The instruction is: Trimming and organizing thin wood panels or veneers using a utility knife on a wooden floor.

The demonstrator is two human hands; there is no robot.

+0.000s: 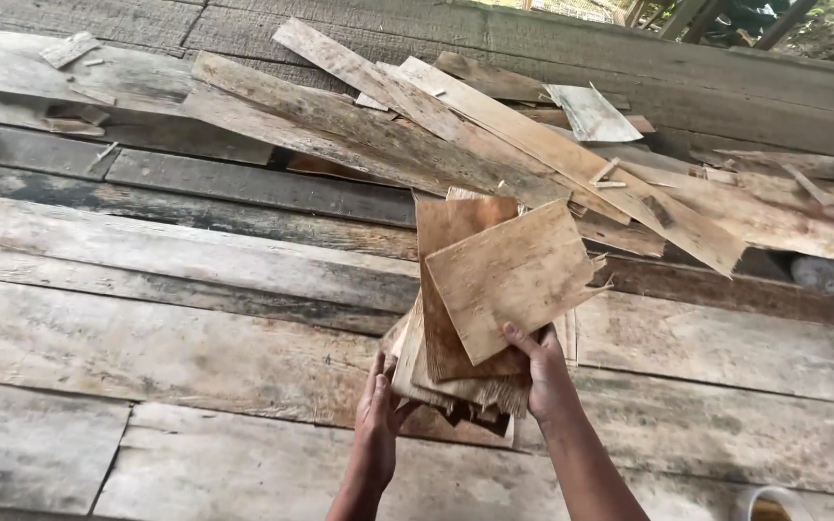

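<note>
Where both hands met above the floor, held up a stack of thin sheets (480,318) – worn plywood offcuts, fanned out, lower edges frayed and splintered. Sat tilted in mid-air, low and centre in the view, clear of everything beneath. Clamped from the right by the right hand (544,381), thumb over the front of the top sheet (509,275), fingers wrapped narrow behind the bundle. Propped from below left by the left hand (378,415), fingers fairly wide and pressed flat against the ragged bottom edge rather than closed round it.

Judged as a grip: looked loose, with the sheets slipping askew at different angles. Would do better squared up, edges tapped level against the left palm and the thumb moved nearer the middle, so nothing slid out. Worth minding the splinters along the broken edges – bare skin, no gloves.

Beyond the stack, lay a pile of long boards (456,135), pale and weathered, crossed over one another and slanting from upper left to right. Among them, rested a grey shard (591,114) of sheet material near the top. Underneath all, ran a plank floor (147,318), grey, stained and gapped. At the right, showed a grey stone (825,275) in a dark gap, well apart from the hands. At the bottom right corner, peeked in the rim of a white cup (764,502).

Showed no packages, labels or signs anywhere.
</note>
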